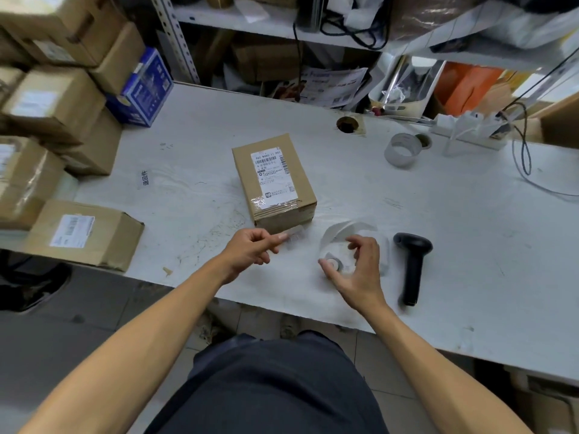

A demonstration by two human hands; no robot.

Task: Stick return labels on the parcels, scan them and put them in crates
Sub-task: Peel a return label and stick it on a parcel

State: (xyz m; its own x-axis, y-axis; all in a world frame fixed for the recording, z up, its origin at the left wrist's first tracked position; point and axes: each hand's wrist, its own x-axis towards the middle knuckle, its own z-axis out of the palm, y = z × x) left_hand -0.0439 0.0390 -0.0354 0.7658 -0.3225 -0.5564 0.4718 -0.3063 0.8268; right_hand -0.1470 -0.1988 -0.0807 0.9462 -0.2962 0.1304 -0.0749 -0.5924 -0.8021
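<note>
A small cardboard parcel (274, 181) with a white shipping label on top stands in the middle of the white table (454, 245). Just in front of it my left hand (250, 250) pinches a small pale label (294, 233) between thumb and forefinger. My right hand (352, 266) hovers over a roll of white labels (336, 263) lying flat on the table, its curled fingers touching the roll. A loose strip of backing paper curls up from the roll. A black handheld scanner (412, 264) lies to the right of the roll.
Stacked cardboard parcels (47, 98) and a blue box (141, 87) crowd the table's left side; one parcel (84, 234) lies at the front left edge. A tape roll (402, 148), a cable hole (347, 124), a power strip (470, 130) and cables lie at the back right. Shelves stand behind.
</note>
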